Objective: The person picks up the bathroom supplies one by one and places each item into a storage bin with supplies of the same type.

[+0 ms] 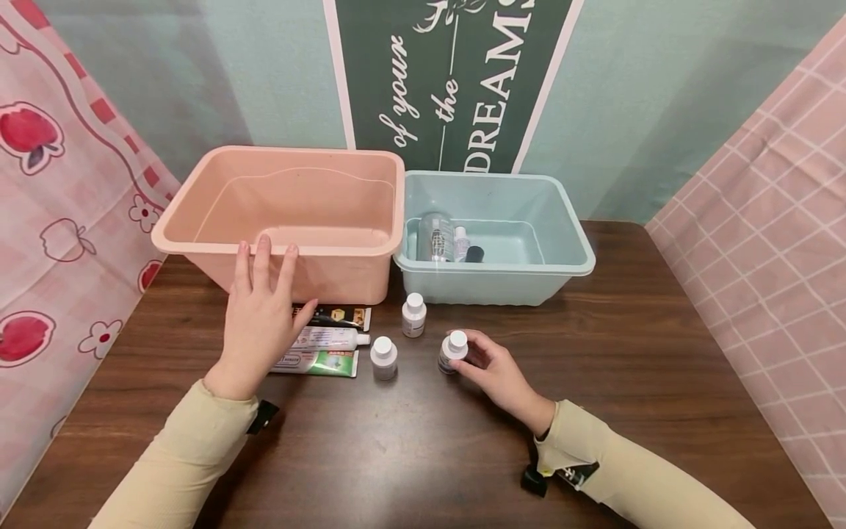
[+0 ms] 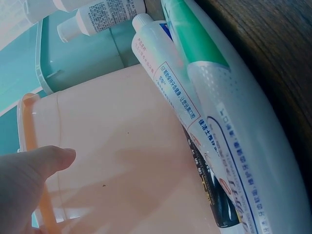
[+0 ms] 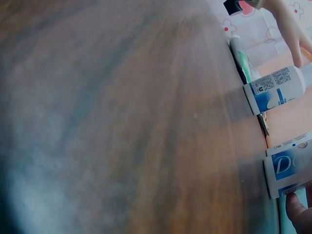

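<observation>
My right hand (image 1: 499, 375) grips a small white bottle (image 1: 456, 347) between thumb and fingers, upright at the table. Its blue label (image 3: 287, 163) shows in the right wrist view, with the thumb (image 3: 297, 212) against it. Fingers spread and straight, my left hand (image 1: 259, 319) lies over the front rim of the pink bin (image 1: 344, 275). Below that hand, a black tube (image 1: 330, 317), a white toothpaste tube (image 1: 330, 339) and a green-and-white toothpaste tube (image 1: 333, 363) lie side by side, partly hidden by the hand. Two more white bottles stand nearby, one front (image 1: 384, 360), one behind (image 1: 413, 316).
A light blue bin (image 1: 489, 285) stands right of the pink one, holding a clear bottle (image 1: 435, 239), a small bottle (image 1: 460, 242) and a dark-capped item (image 1: 474, 254). Behind both hangs a green cloth backdrop (image 1: 628, 88). The brown wooden table (image 1: 396, 455) extends in front.
</observation>
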The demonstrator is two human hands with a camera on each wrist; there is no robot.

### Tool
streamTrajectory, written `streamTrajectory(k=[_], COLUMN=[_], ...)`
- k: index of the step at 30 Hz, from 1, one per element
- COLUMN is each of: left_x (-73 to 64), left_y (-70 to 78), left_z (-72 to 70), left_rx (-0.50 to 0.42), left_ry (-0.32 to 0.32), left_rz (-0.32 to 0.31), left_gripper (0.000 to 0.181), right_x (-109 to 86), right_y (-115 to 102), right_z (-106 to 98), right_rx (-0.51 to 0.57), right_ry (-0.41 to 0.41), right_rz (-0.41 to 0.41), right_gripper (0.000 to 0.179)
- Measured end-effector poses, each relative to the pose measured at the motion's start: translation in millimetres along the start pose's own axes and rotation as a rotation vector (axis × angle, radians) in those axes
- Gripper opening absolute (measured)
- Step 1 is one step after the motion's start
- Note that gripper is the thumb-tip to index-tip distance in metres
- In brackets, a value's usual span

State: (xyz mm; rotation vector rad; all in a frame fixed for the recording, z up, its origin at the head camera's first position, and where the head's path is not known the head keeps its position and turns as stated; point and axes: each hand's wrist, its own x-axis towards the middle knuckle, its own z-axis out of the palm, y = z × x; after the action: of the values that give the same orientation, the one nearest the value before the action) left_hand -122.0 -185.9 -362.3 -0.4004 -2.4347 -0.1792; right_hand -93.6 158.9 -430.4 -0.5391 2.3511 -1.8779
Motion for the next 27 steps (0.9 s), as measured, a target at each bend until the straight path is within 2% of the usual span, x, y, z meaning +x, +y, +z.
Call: streamTrajectory(k=[7,12,17,23,27], left_x=[-0.5,-0.6,-0.3,-0.8,-0.4], left_y=[0.7,0.2,0.2,0.1,0.1], left_z=[0.3,0.3,0.6,0.5,0.6], left_rx=[-0.005,-0.002,-0.006,-0.008,-0.006], left_ry=[-0.005,0.002,-0.002,-0.004,-0.002], left_rz=[-0.003,-0.002,-0.003,-0.003,-0.001], left_gripper=[0.081,0.081,0.081,0.082,0.082], right_x=[-0.5,0.8,3.3,6.1,5.7], right_y=[-0.2,-1.5,-5.5,-11.9,-14.7], right_z=[0.6,0.7,-2.0,-5.5,-6.7], right_rx=[-0.072,-0.102,-0.145,-0.097,-0.113], right_ry=[0.018,0.001,0.04,0.046,0.035], right_rz=[0.016,0.009,-0.008,-0.027,-0.027], right_gripper=[0.04,0.04,0.041,0.049,0.049])
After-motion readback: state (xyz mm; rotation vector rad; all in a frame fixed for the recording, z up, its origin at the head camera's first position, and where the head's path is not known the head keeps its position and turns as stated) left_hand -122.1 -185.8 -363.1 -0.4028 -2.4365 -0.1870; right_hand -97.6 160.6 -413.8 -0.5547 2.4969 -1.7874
